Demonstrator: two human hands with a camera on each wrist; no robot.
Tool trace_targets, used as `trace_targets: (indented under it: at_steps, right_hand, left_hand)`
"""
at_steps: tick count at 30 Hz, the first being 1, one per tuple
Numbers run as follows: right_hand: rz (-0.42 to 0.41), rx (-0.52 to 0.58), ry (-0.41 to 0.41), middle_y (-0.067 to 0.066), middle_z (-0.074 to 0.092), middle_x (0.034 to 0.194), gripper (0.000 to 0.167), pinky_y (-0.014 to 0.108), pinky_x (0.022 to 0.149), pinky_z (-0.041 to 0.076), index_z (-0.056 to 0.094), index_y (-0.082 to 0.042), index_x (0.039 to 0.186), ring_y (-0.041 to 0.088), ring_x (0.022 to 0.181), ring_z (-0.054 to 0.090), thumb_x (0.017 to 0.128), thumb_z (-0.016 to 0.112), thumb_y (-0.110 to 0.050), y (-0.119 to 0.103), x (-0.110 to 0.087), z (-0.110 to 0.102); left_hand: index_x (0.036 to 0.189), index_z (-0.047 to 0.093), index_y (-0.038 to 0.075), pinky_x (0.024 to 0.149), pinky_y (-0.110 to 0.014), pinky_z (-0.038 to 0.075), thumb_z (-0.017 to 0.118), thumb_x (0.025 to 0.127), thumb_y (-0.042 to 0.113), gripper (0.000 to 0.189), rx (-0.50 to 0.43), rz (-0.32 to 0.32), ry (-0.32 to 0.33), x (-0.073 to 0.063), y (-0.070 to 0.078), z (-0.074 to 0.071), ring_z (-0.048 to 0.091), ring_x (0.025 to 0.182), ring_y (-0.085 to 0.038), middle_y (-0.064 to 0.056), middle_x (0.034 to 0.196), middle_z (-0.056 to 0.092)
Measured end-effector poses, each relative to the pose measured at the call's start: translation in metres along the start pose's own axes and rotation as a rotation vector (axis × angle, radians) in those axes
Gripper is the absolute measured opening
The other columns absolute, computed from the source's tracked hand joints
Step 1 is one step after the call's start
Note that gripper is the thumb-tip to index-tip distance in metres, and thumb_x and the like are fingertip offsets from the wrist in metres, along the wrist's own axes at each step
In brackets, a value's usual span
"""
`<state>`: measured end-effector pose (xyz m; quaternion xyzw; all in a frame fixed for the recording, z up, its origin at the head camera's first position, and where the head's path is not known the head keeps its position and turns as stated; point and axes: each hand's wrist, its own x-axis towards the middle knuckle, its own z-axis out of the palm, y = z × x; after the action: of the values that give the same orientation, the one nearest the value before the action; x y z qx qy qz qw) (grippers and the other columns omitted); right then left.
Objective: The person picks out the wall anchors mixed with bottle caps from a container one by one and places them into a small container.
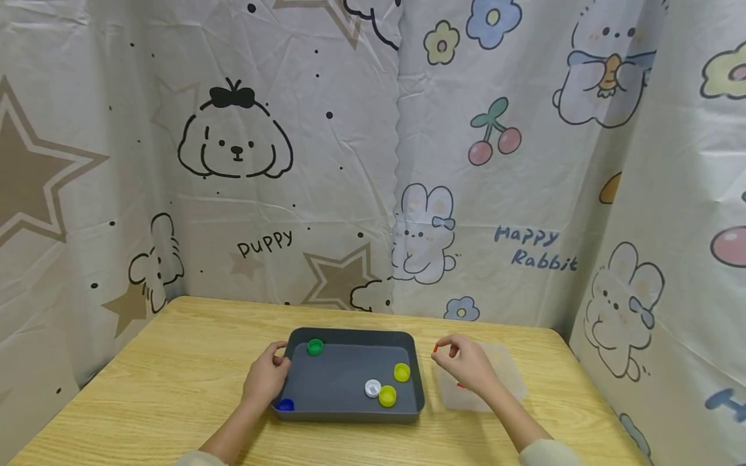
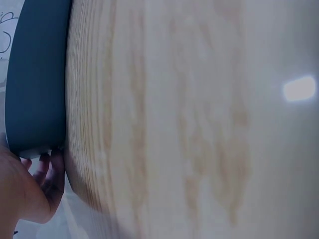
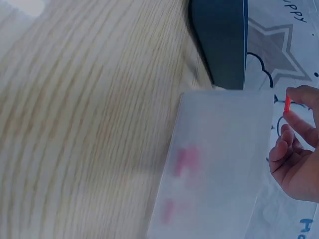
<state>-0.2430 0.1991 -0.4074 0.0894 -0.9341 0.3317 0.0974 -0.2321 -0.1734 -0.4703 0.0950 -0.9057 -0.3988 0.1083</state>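
A dark grey rectangular tray (image 1: 326,378) lies on the table. My left hand (image 1: 266,377) holds its left end, with fingers (image 2: 56,174) curled against the outer wall in the left wrist view. Inside the tray are a green cap (image 1: 315,347), a blue cap (image 1: 285,405), a white cap (image 1: 373,388) and two yellow caps (image 1: 387,396). Between thumb and fingertip, my right hand (image 1: 468,367) pinches a small, thin red piece (image 3: 287,103), raised above a translucent box (image 3: 224,149). Blurred red shapes (image 3: 185,162) show through that box's wall.
The translucent box stands just right of the tray on a light wooden table (image 1: 215,336). Behind the table and along its sides hangs a pale curtain (image 1: 344,194) printed with cartoon animals, stars and flowers.
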Motion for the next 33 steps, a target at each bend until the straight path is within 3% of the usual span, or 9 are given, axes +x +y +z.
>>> trace_targets:
  at_steps: [9, 20, 33]
  right_hand:
    - [0.029, 0.026, 0.014, 0.002, 0.048, 0.074, 0.025, 0.023, 0.052, 0.035, 0.068, -0.006, 0.101, 0.010, 0.058, 0.039, 0.080, 0.070, -0.019, 0.017, -0.007, -0.011]
    - [0.077, 0.047, 0.010, 0.003, 0.049, 0.074, 0.027, 0.024, 0.051, 0.036, 0.067, -0.004, 0.102, 0.012, 0.062, 0.041, 0.080, 0.070, -0.019, 0.037, -0.007, -0.010]
    - [0.099, 0.069, -0.009, 0.003, 0.051, 0.071, 0.028, 0.024, 0.049, 0.036, 0.066, -0.003, 0.105, 0.011, 0.056, 0.044, 0.081, 0.069, -0.018, 0.040, -0.002, -0.011]
  left_hand:
    - [0.128, 0.053, 0.006, 0.061, -0.031, 0.041, 0.052, 0.089, 0.016, 0.040, -0.004, 0.010, -0.003, -0.001, 0.002, -0.002, 0.058, 0.075, -0.019, -0.010, 0.091, 0.064]
    - [0.128, 0.053, 0.007, 0.061, -0.030, 0.040, 0.053, 0.088, 0.016, 0.040, -0.009, 0.004, 0.007, -0.001, 0.000, 0.000, 0.058, 0.075, -0.018, -0.009, 0.092, 0.065]
    - [0.128, 0.053, 0.007, 0.061, -0.030, 0.040, 0.053, 0.088, 0.017, 0.040, -0.005, 0.006, 0.008, 0.001, 0.000, 0.002, 0.059, 0.076, -0.019, -0.009, 0.092, 0.065]
